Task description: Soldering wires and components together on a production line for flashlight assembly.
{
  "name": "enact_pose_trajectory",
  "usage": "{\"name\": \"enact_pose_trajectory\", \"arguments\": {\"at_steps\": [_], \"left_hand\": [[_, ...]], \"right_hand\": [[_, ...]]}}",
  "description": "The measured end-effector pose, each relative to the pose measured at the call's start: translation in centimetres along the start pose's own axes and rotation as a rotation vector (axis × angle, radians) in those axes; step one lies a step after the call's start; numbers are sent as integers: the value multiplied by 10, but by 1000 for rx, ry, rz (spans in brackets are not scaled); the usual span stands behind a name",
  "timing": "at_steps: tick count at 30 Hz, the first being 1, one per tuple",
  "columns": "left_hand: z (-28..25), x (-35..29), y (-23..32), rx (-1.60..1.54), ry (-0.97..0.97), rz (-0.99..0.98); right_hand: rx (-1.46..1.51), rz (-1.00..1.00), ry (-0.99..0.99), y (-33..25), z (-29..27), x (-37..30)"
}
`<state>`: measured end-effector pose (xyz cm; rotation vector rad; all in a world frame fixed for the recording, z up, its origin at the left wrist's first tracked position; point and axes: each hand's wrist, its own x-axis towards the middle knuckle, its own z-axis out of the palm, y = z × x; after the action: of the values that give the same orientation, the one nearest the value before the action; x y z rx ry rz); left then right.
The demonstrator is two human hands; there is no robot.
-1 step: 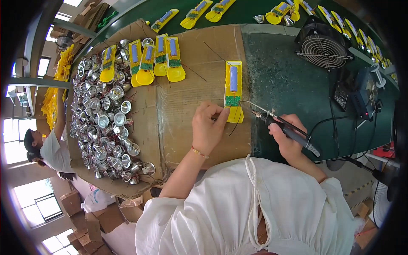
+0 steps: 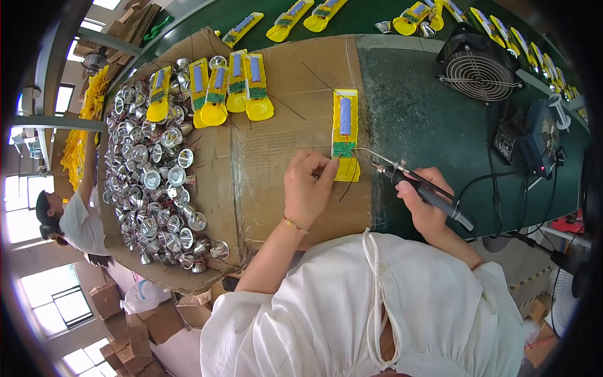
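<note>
A yellow flashlight housing [image 2: 349, 171] lies upright in front of me on the cardboard's right edge. It holds a blue cylindrical battery [image 2: 345, 117] and a small green circuit board [image 2: 343, 149]. My left hand [image 2: 309, 188] is closed in a pinch at the board's lower left edge; what sits between its fingertips is too small to make out. Dark thin wires stick out from both ends of the housing. My right hand [image 2: 426, 204] grips a soldering iron [image 2: 440, 206], its tip just right of the board. A thin curved metal tube [image 2: 383, 157] on the iron reaches the board's right edge.
Many silver reflector cups [image 2: 151, 179] are heaped on cardboard at left, with several yellow housings [image 2: 215, 113] along the heap's upper edge. A black fan [image 2: 478, 75] and a blue soldering station [image 2: 537, 141] with cables stand at right. Another person [image 2: 75, 217] is at far left.
</note>
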<state>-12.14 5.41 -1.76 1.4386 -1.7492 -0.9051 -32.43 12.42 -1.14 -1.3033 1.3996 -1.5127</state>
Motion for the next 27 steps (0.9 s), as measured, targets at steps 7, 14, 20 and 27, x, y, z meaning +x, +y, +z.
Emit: {"name": "enact_pose_trajectory", "arguments": {"at_steps": [7, 14, 20, 27], "left_hand": [[2, 4, 3, -51, 23, -104], [1, 6, 4, -19, 36, -73], [1, 7, 5, -44, 29, -75], [0, 9, 5, -40, 38, -82]], "right_hand": [[-7, 90, -74, 1, 7, 5], [23, 142, -80, 4, 12, 8], [-58, 116, -109, 2, 9, 8], [84, 109, -7, -3, 7, 4]]}}
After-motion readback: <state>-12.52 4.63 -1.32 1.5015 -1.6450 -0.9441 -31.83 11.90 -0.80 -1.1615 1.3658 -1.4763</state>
